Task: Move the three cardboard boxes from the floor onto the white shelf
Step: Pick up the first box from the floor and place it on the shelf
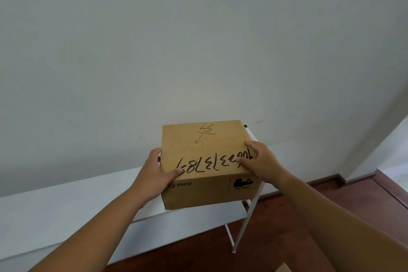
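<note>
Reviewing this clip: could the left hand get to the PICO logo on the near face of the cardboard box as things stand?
Probably yes. The left hand grips the cardboard box at its left edge, right beside the PICO logo, with nothing between them.

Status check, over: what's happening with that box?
Left hand and right hand grip cardboard box by its sides. Box at right end of white shelf. Nothing blocking.

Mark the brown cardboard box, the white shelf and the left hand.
brown cardboard box (205, 146): head view, middle of top face.
white shelf (66, 212): head view, bare top surface left of the box.
left hand (154, 174): head view, back of hand.
</note>
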{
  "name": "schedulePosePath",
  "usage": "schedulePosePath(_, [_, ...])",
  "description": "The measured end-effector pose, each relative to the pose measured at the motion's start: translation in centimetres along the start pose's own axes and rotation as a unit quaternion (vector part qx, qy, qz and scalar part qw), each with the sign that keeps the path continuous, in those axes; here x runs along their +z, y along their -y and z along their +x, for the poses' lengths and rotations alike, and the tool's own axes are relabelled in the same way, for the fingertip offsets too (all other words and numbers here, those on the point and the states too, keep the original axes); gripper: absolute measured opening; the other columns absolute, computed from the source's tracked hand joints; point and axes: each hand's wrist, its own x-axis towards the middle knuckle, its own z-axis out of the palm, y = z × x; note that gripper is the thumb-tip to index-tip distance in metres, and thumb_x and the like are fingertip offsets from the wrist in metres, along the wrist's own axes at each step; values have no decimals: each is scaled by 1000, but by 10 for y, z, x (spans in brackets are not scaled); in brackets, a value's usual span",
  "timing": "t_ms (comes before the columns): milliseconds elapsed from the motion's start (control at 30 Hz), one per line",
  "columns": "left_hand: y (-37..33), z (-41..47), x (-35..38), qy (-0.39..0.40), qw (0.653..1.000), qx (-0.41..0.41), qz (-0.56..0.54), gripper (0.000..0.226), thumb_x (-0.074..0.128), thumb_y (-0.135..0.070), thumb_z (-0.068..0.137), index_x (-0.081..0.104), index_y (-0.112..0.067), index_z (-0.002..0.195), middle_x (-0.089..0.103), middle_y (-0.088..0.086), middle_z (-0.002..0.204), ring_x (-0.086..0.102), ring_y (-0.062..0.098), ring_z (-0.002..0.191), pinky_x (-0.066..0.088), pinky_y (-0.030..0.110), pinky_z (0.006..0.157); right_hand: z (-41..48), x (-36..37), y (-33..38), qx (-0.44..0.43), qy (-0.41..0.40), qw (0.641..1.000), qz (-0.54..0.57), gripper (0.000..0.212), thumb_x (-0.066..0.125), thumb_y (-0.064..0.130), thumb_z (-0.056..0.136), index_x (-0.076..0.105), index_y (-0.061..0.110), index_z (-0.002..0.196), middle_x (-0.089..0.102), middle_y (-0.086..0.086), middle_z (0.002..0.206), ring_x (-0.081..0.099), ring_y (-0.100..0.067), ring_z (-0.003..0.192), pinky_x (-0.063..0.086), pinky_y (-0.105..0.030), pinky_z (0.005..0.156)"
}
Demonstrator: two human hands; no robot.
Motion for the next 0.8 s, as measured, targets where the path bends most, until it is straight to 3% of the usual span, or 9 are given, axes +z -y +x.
schedulePosePath(33, [2,-1,0,12,999,26,44,96,80,-64,75,32,-34,152,45,-2,145,55,21,127,54,41,97,-3,0,1,-21,2,999,-33,90,75,62,83,44,19,156,34,-4,163,48,-23,137,44,-41,112])
schedulePosePath(100, [8,-4,1,38,982,68,170,117,70,-84,67,18,-39,161,13,-1,170,30,27,152,42,48,115,-13,2,1,-91,0,987,-134,82,63,71,88,47,25,154,23,-1,169,39,-24,146,41,-47,116])
schedulePosePath(167, [15,-3,1,38,951,127,281,122,60,-91,66,10,-39,165,-12,-7,175,6,26,160,27,51,124,-22,5,-5,-155,6,955,-252,87,44,83,89,43,29,157,21,1,171,24,-23,154,28,-51,123])
schedulePosePath(233, [15,0,0,39,914,190,356,116,47,-95,69,13,-38,165,-9,-7,175,-6,25,161,14,51,127,-24,5,-12,-178,15,932,-316,99,26,94,84,35,32,161,23,5,171,16,-22,157,20,-52,125])
schedulePosePath(333, [12,10,3,40,886,209,411,106,39,-92,77,16,-38,164,3,-6,176,-5,27,161,12,53,128,-15,3,-20,-180,16,925,-333,103,14,97,82,30,35,162,22,8,172,14,-21,159,18,-51,127])
schedulePosePath(600, [-1,27,17,13,879,188,438,100,38,-90,80,17,-39,164,7,-5,176,1,28,161,20,55,123,13,-2,-18,-186,17,909,-373,99,4,87,88,30,29,163,25,0,172,19,-25,159,9,-44,127])
schedulePosePath(800, [-3,44,22,14,879,173,444,101,34,-91,80,12,-41,164,2,-6,176,-4,26,161,18,57,125,27,-2,-12,-169,24,911,-376,94,6,80,88,22,30,165,16,1,175,11,-23,161,5,-43,127])
